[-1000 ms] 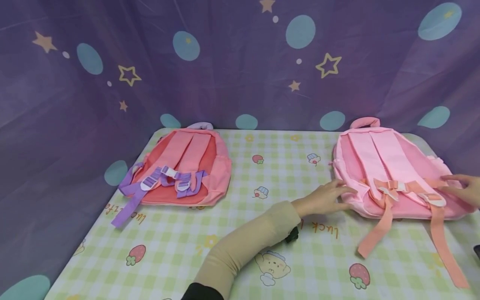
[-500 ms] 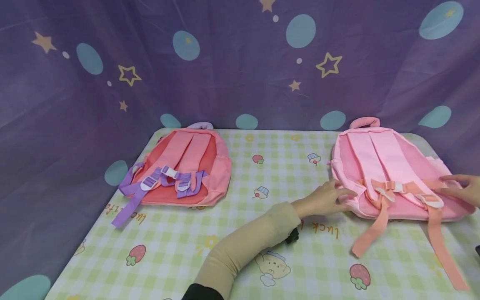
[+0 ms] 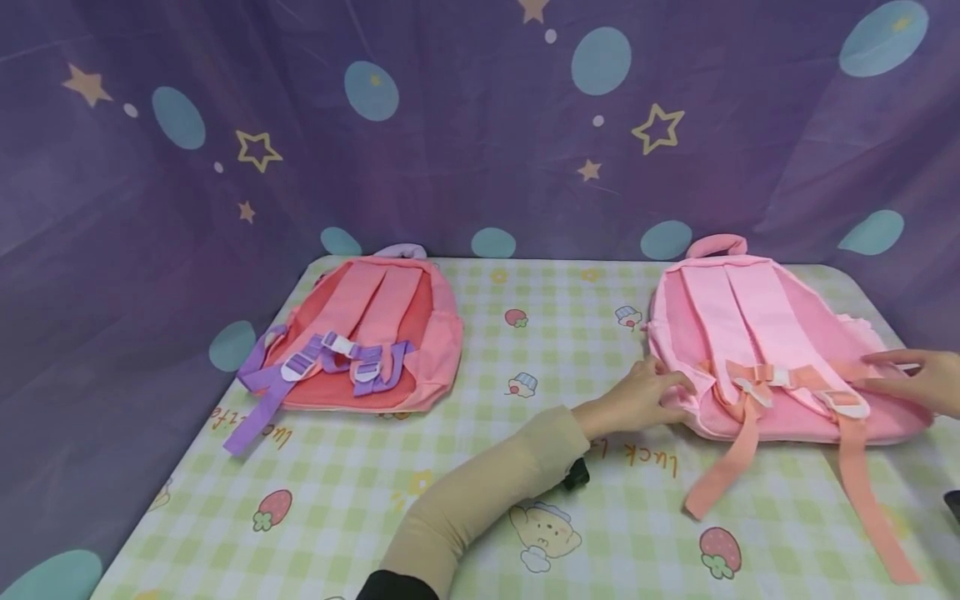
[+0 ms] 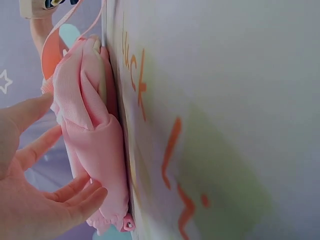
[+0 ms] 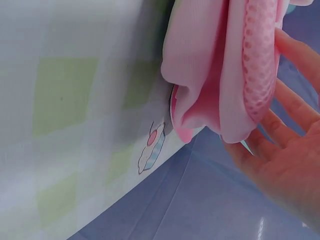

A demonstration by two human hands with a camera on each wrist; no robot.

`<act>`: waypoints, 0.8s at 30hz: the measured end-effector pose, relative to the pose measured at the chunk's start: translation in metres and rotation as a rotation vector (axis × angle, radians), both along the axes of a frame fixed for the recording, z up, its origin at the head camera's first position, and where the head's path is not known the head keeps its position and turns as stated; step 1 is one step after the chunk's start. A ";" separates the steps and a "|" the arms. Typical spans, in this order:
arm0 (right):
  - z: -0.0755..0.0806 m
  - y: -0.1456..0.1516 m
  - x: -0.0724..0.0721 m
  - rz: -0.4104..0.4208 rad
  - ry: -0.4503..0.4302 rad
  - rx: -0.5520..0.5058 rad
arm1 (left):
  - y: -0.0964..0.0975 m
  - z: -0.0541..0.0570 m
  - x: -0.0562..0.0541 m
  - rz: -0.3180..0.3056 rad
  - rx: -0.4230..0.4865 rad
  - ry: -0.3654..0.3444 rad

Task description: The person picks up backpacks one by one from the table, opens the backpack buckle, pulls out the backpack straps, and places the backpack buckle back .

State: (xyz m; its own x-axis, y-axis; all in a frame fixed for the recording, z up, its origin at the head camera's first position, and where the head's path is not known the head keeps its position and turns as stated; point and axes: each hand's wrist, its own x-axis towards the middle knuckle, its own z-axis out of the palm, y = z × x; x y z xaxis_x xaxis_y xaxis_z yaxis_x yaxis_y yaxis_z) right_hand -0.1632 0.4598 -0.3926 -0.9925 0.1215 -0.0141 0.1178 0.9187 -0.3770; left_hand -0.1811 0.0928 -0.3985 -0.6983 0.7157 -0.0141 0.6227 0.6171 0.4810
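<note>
A light pink backpack point(image 3: 757, 292) lies with its shoulder straps up on the right part of the table, its orange webbing straps point(image 3: 727, 471) trailing toward me. My left hand point(image 3: 633, 400) touches its left side, and in the left wrist view the fingers point(image 4: 70, 192) are spread and loosely bent along the pink fabric point(image 4: 97, 155). At the opposite side is my right hand point(image 3: 922, 382), partly cut off by the frame. Its fingers point(image 5: 295, 107) rest against the backpack's mesh edge point(image 5: 257, 70), extended rather than curled round it.
A coral-pink backpack point(image 3: 446, 358) with purple webbing straps point(image 3: 258, 421) lies at the table's left. The green checked tablecloth point(image 3: 570, 333) spans between the two bags. A purple patterned curtain point(image 3: 480, 167) hangs behind. A dark object point(image 3: 952, 502) shows at the right edge.
The light pink backpack has slid a little to the left, its orange straps trailing along. Both hands have shifted left with it. The coral-pink backpack has stayed in place.
</note>
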 end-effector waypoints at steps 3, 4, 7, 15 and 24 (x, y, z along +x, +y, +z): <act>0.002 -0.008 0.000 0.036 0.009 0.016 | -0.005 0.000 0.000 0.030 0.018 -0.019; 0.003 -0.011 0.000 0.046 0.004 0.020 | -0.007 0.000 0.000 0.040 0.025 -0.026; 0.005 -0.018 0.000 0.068 -0.011 0.025 | -0.012 0.000 0.000 0.064 0.040 -0.035; 0.007 -0.032 0.000 0.152 0.027 0.025 | -0.026 0.000 0.001 0.098 0.073 -0.022; 0.007 -0.053 0.001 0.202 0.063 0.011 | -0.042 -0.001 0.004 0.158 0.076 -0.017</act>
